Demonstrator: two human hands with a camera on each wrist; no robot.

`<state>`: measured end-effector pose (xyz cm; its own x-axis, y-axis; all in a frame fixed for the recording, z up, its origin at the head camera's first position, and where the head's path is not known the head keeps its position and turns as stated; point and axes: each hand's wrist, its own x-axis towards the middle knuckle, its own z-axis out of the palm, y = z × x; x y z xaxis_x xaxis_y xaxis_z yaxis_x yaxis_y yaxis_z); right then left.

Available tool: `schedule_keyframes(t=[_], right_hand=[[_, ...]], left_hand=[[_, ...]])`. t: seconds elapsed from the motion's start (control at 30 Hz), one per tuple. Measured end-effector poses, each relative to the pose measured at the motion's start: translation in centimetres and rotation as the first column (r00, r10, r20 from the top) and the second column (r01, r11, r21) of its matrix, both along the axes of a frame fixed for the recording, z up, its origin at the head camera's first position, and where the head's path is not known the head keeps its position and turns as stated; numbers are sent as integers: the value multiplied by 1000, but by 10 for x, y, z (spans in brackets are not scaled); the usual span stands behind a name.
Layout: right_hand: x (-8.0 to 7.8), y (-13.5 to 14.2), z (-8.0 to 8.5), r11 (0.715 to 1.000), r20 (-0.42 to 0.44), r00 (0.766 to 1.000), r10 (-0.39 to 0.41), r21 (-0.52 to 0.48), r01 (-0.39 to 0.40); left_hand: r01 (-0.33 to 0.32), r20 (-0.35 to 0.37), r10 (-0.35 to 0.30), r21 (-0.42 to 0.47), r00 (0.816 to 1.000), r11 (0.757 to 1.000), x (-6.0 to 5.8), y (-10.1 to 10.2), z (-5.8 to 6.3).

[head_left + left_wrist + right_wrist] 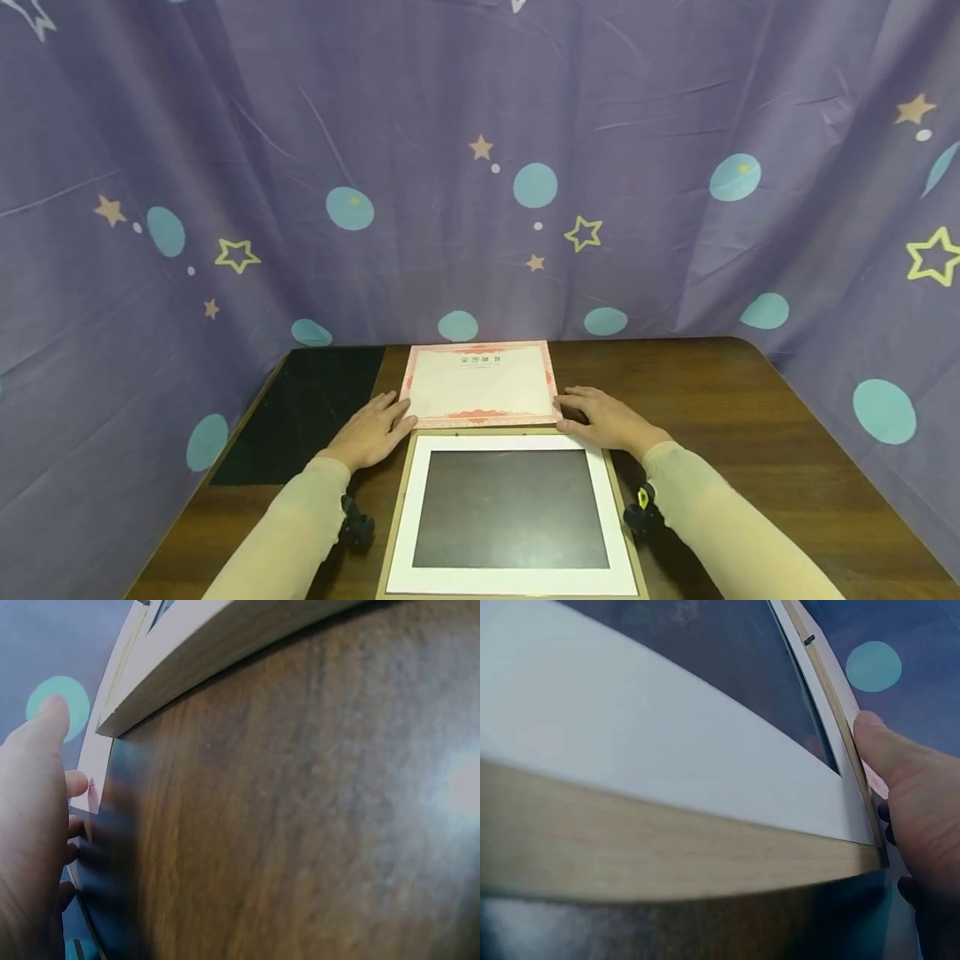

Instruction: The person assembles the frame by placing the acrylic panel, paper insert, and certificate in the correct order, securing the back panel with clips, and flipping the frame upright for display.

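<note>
One certificate (480,387) lies on one table (750,433), just beyond one frame (510,581), with the left hand (375,429) and right hand (606,419) at its two near corners, fingers loosely extended, one black mat (300,417) leftward.

Brown wood-grain tabletop (262,817): fills most of FOV, white glare (466,784) @ R edge.
Pale wooden frame (180,671): up top, on tabletop, corner pointing lower L.
White, pink-marked paper sheet (96,757): narrow strip past frame corner.
Bare L hand (30,817): far L, thumb up across turquoise round spot (75,701) on purple-blue cloth (60,634); one fingertip (76,784) @ sheet edge, contact unclear.
</note>
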<state>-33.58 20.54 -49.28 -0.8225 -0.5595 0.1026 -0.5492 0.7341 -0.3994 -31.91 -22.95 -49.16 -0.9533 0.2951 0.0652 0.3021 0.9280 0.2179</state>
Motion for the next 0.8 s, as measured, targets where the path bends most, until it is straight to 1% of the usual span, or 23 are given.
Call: schedule_keyframes(t=[0.17, 0.23, 0.33, 0.47, 0.6, 0.7, 0.8], right_hand=[[-7, -2, -2, 998, -45, 998, 42, -40, -44], [-9, -4, -4, 997, -75, 995, 59, -53, -63], [-10, -6, -8, 995, -95, 993, 72, -64, -78], [-13, -7, -10, 992, -81, 994, 71, -97, -79], [-20, -7, -5, 988, -66, 995, 70, -136, -78], [-26, -6, -3, 990, -60, 995, 75, -115, -81], [-30, -3, -3, 992, -54, 994, 92, -77, -96]], left_hand=[[3, -7, -3, 5, 1000, 1000, -1, 0, -3], [5, -12, -5, 17, 1000, 1000, -1, 2, -4], [14, -6, -14, 42, 1000, 999, -1, 5, -4], [37, 2, -37, 62, 999, 997, -2, 7, -4], [79, -29, -77, 45, 997, 996, -5, 5, -1], [112, -43, -111, 30, 993, 993, -8, 2, 1], [130, -25, -130, 26, 991, 991, -9, -2, 3]])
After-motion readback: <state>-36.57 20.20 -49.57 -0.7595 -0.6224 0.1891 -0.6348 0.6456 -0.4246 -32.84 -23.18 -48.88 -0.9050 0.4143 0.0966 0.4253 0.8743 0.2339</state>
